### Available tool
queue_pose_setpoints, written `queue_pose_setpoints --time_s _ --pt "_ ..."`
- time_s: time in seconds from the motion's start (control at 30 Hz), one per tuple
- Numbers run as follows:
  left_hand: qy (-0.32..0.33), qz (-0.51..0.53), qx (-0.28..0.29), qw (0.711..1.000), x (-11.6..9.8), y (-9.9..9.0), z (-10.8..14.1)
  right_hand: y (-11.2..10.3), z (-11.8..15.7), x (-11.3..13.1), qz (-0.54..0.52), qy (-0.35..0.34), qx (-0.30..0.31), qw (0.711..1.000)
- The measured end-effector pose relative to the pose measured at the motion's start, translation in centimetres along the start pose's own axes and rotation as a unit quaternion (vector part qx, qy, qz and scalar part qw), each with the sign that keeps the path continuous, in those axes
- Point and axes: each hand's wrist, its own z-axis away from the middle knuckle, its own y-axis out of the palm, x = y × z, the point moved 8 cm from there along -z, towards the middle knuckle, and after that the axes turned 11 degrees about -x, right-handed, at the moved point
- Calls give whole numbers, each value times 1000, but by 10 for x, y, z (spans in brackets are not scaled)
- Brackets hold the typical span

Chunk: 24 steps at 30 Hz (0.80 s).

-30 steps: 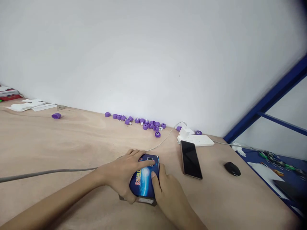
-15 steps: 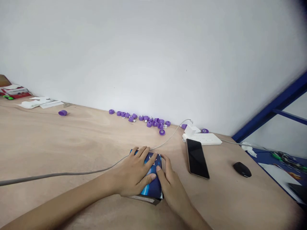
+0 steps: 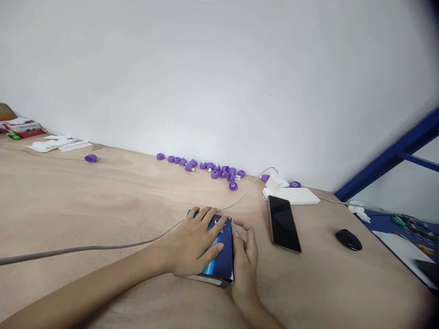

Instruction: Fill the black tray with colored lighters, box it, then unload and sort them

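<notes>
Wood table [image 3: 85,205] runs along a white wall [image 3: 219,82], and a blue metal frame [image 3: 387,155] crosses the upper right corner.

The right hand [image 3: 245,256] has moved since the last picture. It was lying on top of the blue box [image 3: 222,267], but now it stands just beside the box's right side. Its fingers are bent and not closed on anything. The left hand [image 3: 192,242] is still on top of the box, with its fingers spread and pressing down, not pinching.

The box lies flat near the bottom middle of the picture, and a pale strip shows along its near edge. It looks shut, so I cannot tell what is inside.

A gray cable [image 3: 85,249] passes by the left wrist. A black phone [image 3: 284,224] lies to the right of the box, and a black mouse [image 3: 349,240] is farther right. Up by the wall, a white power strip [image 3: 291,195] has a white plug [image 3: 276,183] in it. Purple caps [image 3: 214,174] sit in a messy row by the wall, and one purple cap [image 3: 90,158] sits alone to the left. Papers [image 3: 58,145] lie at the upper left, near a red and white box [image 3: 20,128].
</notes>
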Motion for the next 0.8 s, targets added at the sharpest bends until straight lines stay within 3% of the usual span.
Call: queue_pose_setpoints --time_s 0.1,0.3,0.5,0.8 --pt "0 1 -8 1000 0 0 0 4 -3 -8 -64 53 7 996" --pt "-2 5 8 1000 0 -1 -1 3 -16 -13 -94 22 -37 995" --pt "-4 10 1 1000 1 0 -1 22 -12 -23 -99 38 38 994" --pt "22 48 0 999 -5 1 -2 28 -9 -19 -131 54 55 988"
